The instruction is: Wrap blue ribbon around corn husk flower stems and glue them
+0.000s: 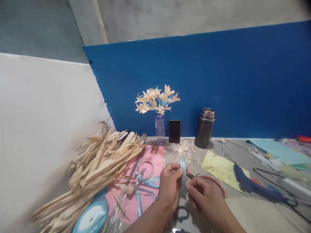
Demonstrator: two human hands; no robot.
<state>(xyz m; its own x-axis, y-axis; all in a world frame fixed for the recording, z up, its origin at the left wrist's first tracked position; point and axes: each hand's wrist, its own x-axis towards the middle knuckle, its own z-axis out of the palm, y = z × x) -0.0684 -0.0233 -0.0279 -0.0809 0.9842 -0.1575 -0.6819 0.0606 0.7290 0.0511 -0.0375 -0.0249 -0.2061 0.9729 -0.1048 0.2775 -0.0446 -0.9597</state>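
Note:
Between the thumb and fingers of my left hand (170, 183) is a strip of light blue ribbon (183, 173), held upright. My right hand (205, 194) is closed, its thumb and forefinger pinching the ribbon's lower right edge. Just behind that hand shows a red-handled tool (216, 182) with a dark tip; its kind is partly hidden. Below my hands lie black scissor-like handles (182, 214). To the left, loops of blue ribbon (147, 186) and a ribbon ring (145, 170) rest on a pink sheet (155, 158).
Dried corn husks (102, 171) heap at left, beside a ribbon spool (93, 215) and metal wires (119, 208). Behind stand a vase (159, 129) of husk flowers (156, 99), a phone (174, 131) and a dark flask (204, 129). A blue glue gun (255, 187) lies right, near yellow paper (218, 166).

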